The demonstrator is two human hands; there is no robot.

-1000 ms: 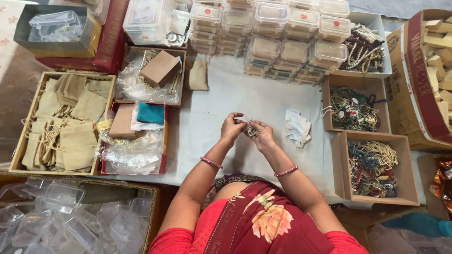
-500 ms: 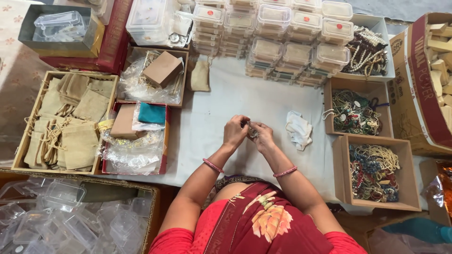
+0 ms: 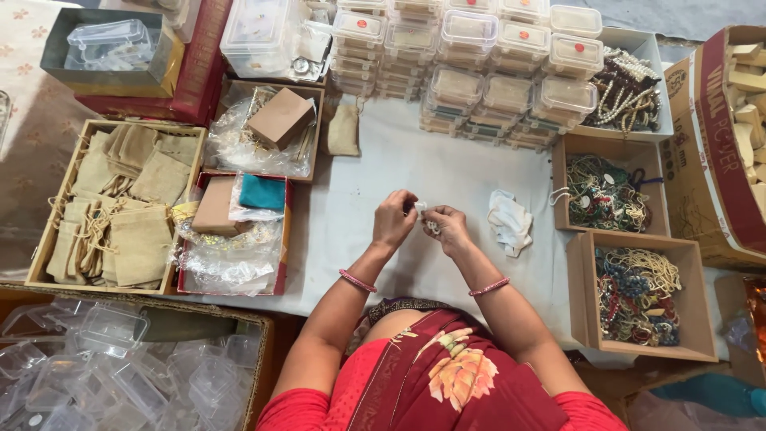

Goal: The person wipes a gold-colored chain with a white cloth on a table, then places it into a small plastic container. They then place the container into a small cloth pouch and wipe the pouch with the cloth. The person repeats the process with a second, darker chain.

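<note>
My left hand point(image 3: 395, 218) and my right hand point(image 3: 448, 229) meet above the white table cloth point(image 3: 399, 160), both pinching a small clear packet point(image 3: 425, 215) with a bit of shiny jewellery in it. The packet is partly hidden by my fingers. Each wrist carries a pink bangle. A crumpled white cloth point(image 3: 509, 220) lies just right of my right hand.
Stacks of clear lidded boxes point(image 3: 479, 64) stand at the back. Two open boxes of bead necklaces point(image 3: 634, 287) sit at right, a tray of burlap pouches point(image 3: 112, 207) at left, a red tray with plastic bags point(image 3: 231, 239) beside it, and empty clear containers point(image 3: 120, 375) at lower left.
My hands stayed together over the cloth, working the small packet; the fingers shifted slightly and the packet now shows between the fingertips.
</note>
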